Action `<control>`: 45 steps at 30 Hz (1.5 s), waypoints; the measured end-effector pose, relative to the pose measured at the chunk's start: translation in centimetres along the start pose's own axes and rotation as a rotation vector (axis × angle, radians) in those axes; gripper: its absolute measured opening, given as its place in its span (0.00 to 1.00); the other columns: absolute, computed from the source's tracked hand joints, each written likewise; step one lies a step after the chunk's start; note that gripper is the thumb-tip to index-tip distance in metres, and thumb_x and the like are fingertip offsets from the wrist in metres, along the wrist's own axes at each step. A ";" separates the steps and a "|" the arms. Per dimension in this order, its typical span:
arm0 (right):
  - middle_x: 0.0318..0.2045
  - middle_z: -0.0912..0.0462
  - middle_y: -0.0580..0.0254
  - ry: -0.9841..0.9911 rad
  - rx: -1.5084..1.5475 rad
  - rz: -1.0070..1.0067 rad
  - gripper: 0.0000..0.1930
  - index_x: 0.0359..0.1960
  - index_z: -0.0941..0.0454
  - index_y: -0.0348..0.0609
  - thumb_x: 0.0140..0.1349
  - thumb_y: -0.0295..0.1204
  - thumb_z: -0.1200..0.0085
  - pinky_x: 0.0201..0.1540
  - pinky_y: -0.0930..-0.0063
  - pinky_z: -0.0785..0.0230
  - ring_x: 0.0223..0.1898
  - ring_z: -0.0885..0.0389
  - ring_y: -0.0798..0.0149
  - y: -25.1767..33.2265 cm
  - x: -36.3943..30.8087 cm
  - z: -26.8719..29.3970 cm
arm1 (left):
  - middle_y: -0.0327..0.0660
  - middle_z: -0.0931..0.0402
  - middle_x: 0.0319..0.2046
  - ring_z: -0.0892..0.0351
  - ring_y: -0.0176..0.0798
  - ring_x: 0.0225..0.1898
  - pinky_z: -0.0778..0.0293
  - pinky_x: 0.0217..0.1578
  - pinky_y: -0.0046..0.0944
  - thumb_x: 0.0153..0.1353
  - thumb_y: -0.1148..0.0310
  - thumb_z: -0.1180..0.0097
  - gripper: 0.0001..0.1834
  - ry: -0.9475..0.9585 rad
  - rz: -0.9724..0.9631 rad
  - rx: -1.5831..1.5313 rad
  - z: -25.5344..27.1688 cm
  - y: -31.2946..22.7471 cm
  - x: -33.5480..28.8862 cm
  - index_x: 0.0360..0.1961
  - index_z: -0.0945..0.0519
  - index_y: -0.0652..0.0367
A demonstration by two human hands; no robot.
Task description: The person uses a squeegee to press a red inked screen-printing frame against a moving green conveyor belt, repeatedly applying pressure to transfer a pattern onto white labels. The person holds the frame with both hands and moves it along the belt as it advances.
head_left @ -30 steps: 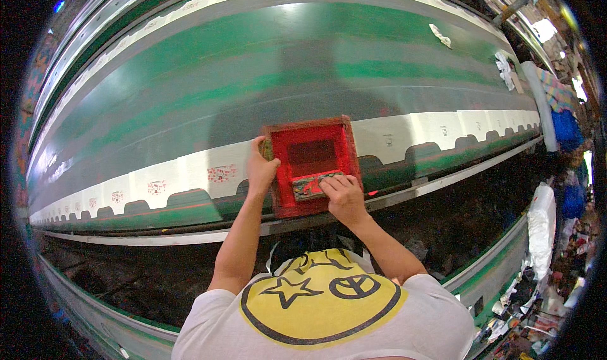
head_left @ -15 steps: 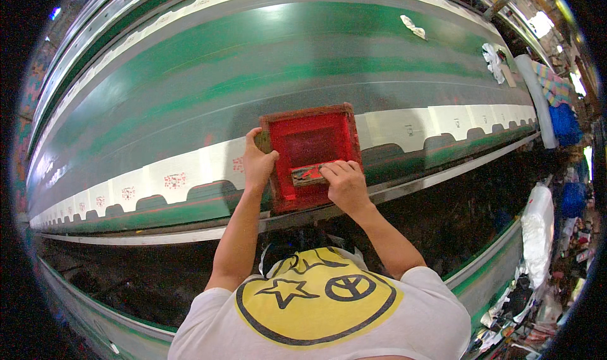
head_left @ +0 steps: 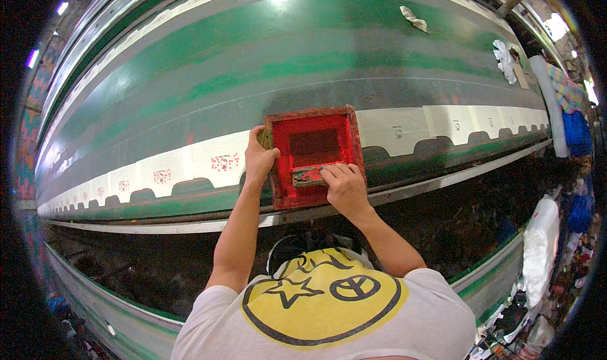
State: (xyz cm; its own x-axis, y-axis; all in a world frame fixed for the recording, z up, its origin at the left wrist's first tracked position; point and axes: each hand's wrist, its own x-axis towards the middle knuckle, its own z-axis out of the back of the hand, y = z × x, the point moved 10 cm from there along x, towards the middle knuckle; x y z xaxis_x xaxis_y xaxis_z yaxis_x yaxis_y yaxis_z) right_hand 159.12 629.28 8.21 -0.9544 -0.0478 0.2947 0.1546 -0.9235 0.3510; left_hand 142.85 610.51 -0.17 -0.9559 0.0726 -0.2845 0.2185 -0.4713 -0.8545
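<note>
A small screen-printing frame point(head_left: 355, 135) with a worn reddish wooden rim and a red-stained inside is over the strip of white cloth pieces along the table's near edge. My left hand point(head_left: 258, 161) is closed on the frame's left side, thumb toward the inner edge. Inside the frame's near part, my right hand point(head_left: 345, 184) pinches a squeegee point(head_left: 307, 176) smeared with red and dark ink. Left of the frame, a white cloth piece point(head_left: 202, 152) bears a red and black print. The cloth directly beneath the frame is hidden.
The long green and grey table point(head_left: 208, 94) runs left to right. White cloth pieces point(head_left: 404, 123) with small dark prints continue rightward. A crumpled white scrap point(head_left: 414, 19) lies at the far side. Blue bundles point(head_left: 576, 132) and a white plastic-wrapped roll point(head_left: 540, 249) are at the right.
The frame, with both hands on it and the squeegee, has shifted right relative to the cloth strip. The red and black print left of it now shows in full.
</note>
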 end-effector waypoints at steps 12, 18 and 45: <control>0.43 0.13 0.63 -0.013 -0.005 0.002 0.10 0.40 0.17 0.46 0.55 0.25 0.44 0.54 0.58 0.31 0.47 0.16 0.60 -0.4 -0.2 0.8 | 0.55 0.15 0.46 0.15 0.58 0.49 0.22 0.52 0.50 0.44 0.74 0.34 0.41 0.007 0.026 0.128 -0.6 -1.0 -0.1 0.64 0.30 0.51; 0.45 0.14 0.63 0.046 -0.011 0.016 0.12 0.41 0.18 0.46 0.54 0.24 0.42 0.55 0.58 0.32 0.49 0.17 0.60 0.8 -2.0 1.6 | 0.57 0.15 0.44 0.15 0.63 0.48 0.23 0.52 0.54 0.45 0.73 0.34 0.40 0.000 -0.029 0.141 -0.7 0.0 0.3 0.64 0.30 0.49; 0.43 0.14 0.63 0.020 -0.061 0.042 0.12 0.41 0.18 0.46 0.54 0.25 0.44 0.53 0.57 0.31 0.49 0.18 0.59 0.0 0.0 0.4 | 0.55 0.16 0.45 0.16 0.61 0.49 0.23 0.54 0.52 0.45 0.75 0.34 0.39 0.030 0.010 0.033 -0.9 -0.5 -0.4 0.62 0.29 0.53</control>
State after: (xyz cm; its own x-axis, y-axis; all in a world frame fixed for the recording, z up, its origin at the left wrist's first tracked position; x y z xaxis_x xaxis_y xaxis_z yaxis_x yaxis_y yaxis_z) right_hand 159.17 629.45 8.55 -0.9522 -0.0941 0.2905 0.1796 -0.9421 0.2833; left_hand 143.30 611.51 -0.07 -0.9473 0.0937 -0.3062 0.2210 -0.5007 -0.8369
